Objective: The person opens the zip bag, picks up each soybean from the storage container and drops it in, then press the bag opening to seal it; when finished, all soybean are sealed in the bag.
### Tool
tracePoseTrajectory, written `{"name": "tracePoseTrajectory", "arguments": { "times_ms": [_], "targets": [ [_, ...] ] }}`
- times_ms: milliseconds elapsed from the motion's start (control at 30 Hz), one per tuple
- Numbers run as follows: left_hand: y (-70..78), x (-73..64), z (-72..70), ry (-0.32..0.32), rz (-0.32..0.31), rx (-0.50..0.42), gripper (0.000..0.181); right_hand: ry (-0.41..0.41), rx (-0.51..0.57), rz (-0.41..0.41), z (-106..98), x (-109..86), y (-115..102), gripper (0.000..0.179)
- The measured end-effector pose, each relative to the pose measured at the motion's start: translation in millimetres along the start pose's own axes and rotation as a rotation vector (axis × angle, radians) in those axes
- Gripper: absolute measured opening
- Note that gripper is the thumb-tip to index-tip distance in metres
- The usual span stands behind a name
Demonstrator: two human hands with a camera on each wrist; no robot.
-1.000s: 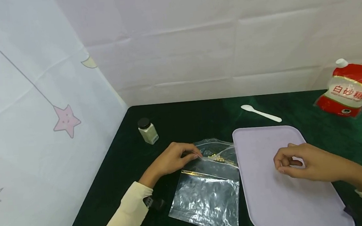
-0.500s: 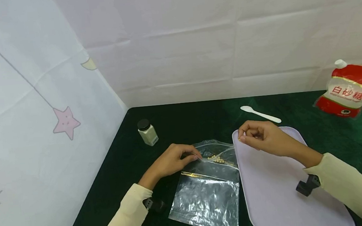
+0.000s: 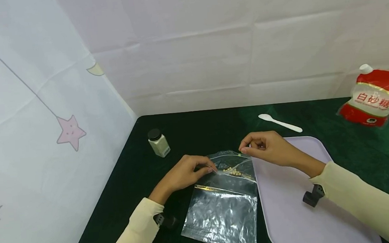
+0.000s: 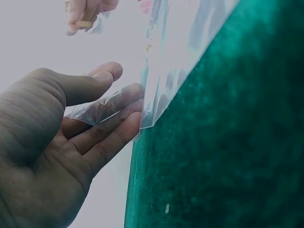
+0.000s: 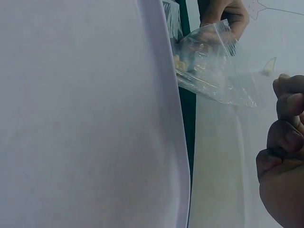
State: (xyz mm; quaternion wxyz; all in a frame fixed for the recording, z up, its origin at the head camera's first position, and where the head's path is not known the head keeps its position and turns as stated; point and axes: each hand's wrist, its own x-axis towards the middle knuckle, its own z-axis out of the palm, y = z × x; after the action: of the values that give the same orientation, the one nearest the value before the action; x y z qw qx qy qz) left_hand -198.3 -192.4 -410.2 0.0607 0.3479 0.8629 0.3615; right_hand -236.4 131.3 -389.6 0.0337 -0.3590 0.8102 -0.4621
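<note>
A clear zip-lock bag point(image 3: 223, 211) lies on the dark green cloth, with several small round pale-yellow pieces point(image 3: 231, 171) gathered near its mouth. My left hand point(image 3: 190, 172) pinches the bag's rim at its upper left, holding the mouth apart; in the left wrist view, film shows between thumb and fingers. Over the bag's upper right edge is my right hand point(image 3: 264, 148), thumb and index finger together. They pinch a small yellow piece point(image 4: 84, 23), seen in the left wrist view. The right wrist view shows my right hand's curled fingers, but the pinched piece is not visible there.
A lilac tray point(image 3: 295, 205) lies right of the bag, under my right forearm. Behind it is a white plastic spoon point(image 3: 279, 122). A black-capped jar point(image 3: 159, 142) stands at the back left, and a red-and-white sugar pouch point(image 3: 374, 98) at the far right.
My right hand has moved left from above the tray to the bag's mouth, carrying the small yellow piece. My left hand has kept its grip on the bag's rim.
</note>
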Motion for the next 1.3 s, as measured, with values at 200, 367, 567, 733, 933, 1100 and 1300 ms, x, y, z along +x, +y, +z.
{"name": "tracePoseTrajectory", "arguments": {
  "times_ms": [200, 367, 567, 733, 933, 1100, 1300],
  "targets": [
    [-0.7, 0.4, -0.2, -0.005, -0.007, 0.005, 0.016, 0.003, -0.055, -0.047, -1.1, -2.1, 2.3, 0.015],
    [-1.0, 0.3, -0.2, -0.004, -0.001, 0.002, 0.016, -0.056, -0.246, -0.156, -1.6, -5.9, 0.2, 0.019],
    [-0.9, 0.4, -0.6, 0.005, -0.01, -0.008, 0.016, -0.099, -0.44, -0.215, -0.6, -11.2, -3.4, 0.012],
    [-1.1, 0.0, -0.8, 0.01, 0.002, -0.017, 0.019, -0.087, -0.477, -0.184, 0.8, -14.0, -0.8, 0.015],
    [-1.0, -1.8, -1.9, 0.052, -0.01, -0.062, 0.045, -0.063, -0.441, -0.194, 1.5, -16.8, 0.3, 0.019],
    [-1.6, -2.3, -3.5, 0.107, -0.057, -0.123, 0.046, -0.045, -0.411, -0.18, 2.7, -19.0, 0.0, 0.023],
    [-4.5, -2.3, -5.4, 0.137, -0.106, -0.157, 0.025, -0.024, -0.393, -0.166, 3.3, -20.2, 0.0, 0.023]
  ]
}}
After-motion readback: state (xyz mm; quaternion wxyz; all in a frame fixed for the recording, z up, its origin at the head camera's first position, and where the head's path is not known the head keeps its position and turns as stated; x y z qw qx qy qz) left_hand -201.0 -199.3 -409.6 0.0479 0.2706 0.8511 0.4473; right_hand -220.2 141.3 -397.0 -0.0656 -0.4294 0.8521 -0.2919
